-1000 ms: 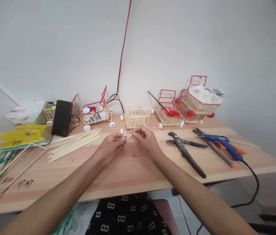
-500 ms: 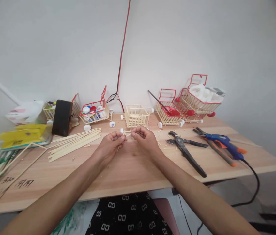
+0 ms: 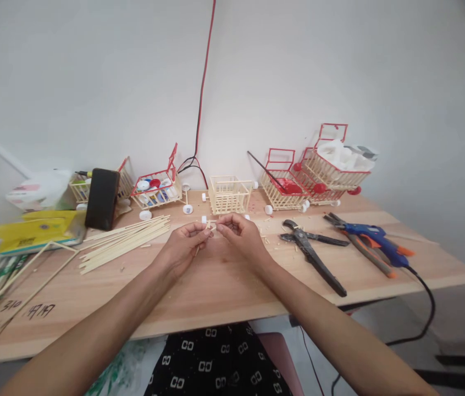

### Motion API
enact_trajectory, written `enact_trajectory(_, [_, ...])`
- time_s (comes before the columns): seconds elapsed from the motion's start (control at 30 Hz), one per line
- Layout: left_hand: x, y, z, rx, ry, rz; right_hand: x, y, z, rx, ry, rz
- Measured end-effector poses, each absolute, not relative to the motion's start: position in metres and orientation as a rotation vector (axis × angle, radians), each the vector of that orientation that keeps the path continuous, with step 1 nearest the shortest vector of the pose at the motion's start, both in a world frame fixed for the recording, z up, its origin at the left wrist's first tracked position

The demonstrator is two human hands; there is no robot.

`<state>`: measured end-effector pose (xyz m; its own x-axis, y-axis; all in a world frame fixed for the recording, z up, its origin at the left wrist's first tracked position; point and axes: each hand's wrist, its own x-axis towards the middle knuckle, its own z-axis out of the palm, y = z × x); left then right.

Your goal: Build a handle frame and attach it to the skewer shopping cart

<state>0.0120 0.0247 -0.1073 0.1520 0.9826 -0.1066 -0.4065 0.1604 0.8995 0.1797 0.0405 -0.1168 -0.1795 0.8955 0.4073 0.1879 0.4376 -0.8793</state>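
Observation:
My left hand (image 3: 187, 245) is closed in a pinch on a thin wooden stick (image 3: 198, 250), whose lower end shows below the fingers. Facing it, my right hand (image 3: 241, 236) pinches a short pale piece of stick at the left hand's fingertips. The fingers hide most of both pieces, and I cannot tell whether they are joined. Just behind my hands stands a small unpainted stick cart (image 3: 230, 197) with white wheels. A bundle of loose wooden sticks (image 3: 125, 245) lies left of my left hand.
Pliers-like cutters (image 3: 315, 256), pincers (image 3: 370, 253) and a blue glue gun (image 3: 376, 237) lie on the right. Red-trimmed stick carts (image 3: 282, 190) line the wall. At left are a phone (image 3: 103, 198), a yellow packet (image 3: 38, 231) and a bent stick frame (image 3: 53, 245).
My right hand has moved slightly left, so its fingertips are closer to those of my left hand. The view has shifted a little.

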Motion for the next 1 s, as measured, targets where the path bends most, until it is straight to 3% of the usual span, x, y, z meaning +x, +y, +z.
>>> enact_trajectory(0.13, [0.010,0.027,-0.108,0.863,0.876,1.200,0.186,0.035,-0.102,-0.990,-1.668,0.741])
enact_trajectory(0.3, [0.007,0.032,-0.112,0.861,0.876,1.204,0.218,0.010,-0.068,-1.143,-1.835,0.385])
enact_trajectory(0.47, [0.007,0.032,-0.110,0.813,0.907,1.219,0.319,0.000,-0.064,-1.526,-1.828,-0.102])
enact_trajectory(0.6, [0.009,0.031,-0.106,0.801,0.914,1.219,0.421,-0.003,-0.076,-2.101,-1.680,-0.377])
enact_trajectory(0.77, [0.009,0.033,-0.108,0.812,0.879,1.211,0.487,-0.014,-0.086,-2.629,-1.569,-0.062])
enact_trajectory(1.0, [0.010,0.033,-0.109,0.797,0.898,1.233,0.506,-0.008,-0.089,-2.626,-1.630,0.251])
